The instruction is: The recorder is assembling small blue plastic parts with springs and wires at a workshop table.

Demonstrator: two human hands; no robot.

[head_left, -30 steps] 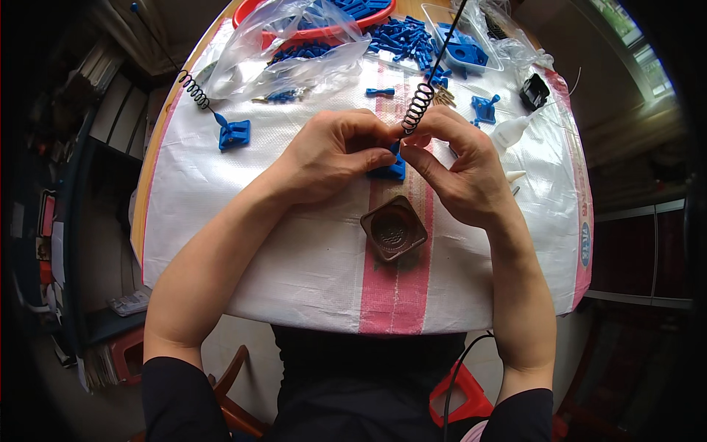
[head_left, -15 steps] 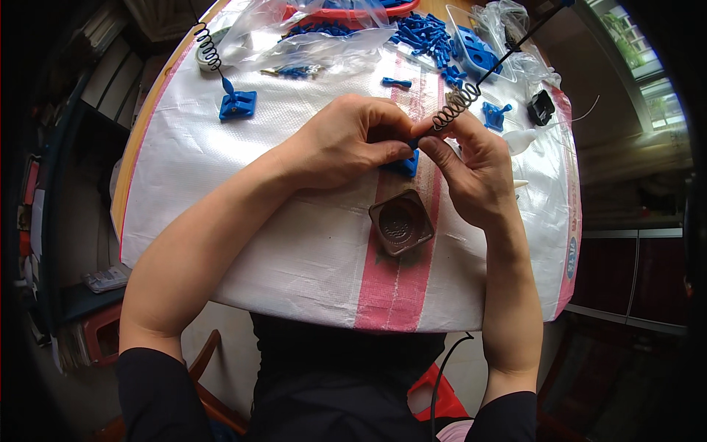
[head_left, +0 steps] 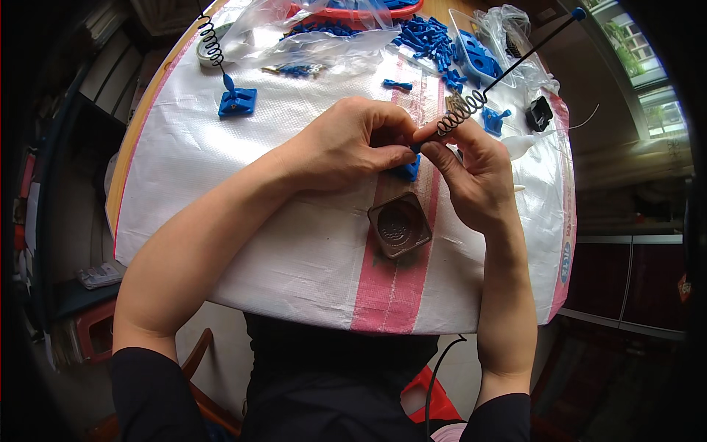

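My left hand (head_left: 362, 140) and my right hand (head_left: 475, 166) meet over the middle of the table, both pinched closed. Between their fingertips is a small blue plastic piece, mostly hidden, with a blue base (head_left: 407, 169) showing just below. A black coiled spring rod (head_left: 462, 113) rises from my right fingertips and slants up to the right, ending in a blue knob (head_left: 579, 13). My right thumb and fingers close on its lower end, while my left fingers grip the blue piece. Nearer me sits an open brown square plastic cup (head_left: 398, 225).
At the far left stands a finished-looking blue base (head_left: 237, 102) with its own spring rod. Behind are a blue parts pile (head_left: 426, 38), a clear tub (head_left: 482, 62), a red basket (head_left: 353, 13) and plastic bags (head_left: 324, 44). A black part (head_left: 539, 112) lies right.
The whole view has shifted slightly. The rod leans further right, and its blue knob now shows fully at the upper right. Both hands keep their pinch in nearly the same place.
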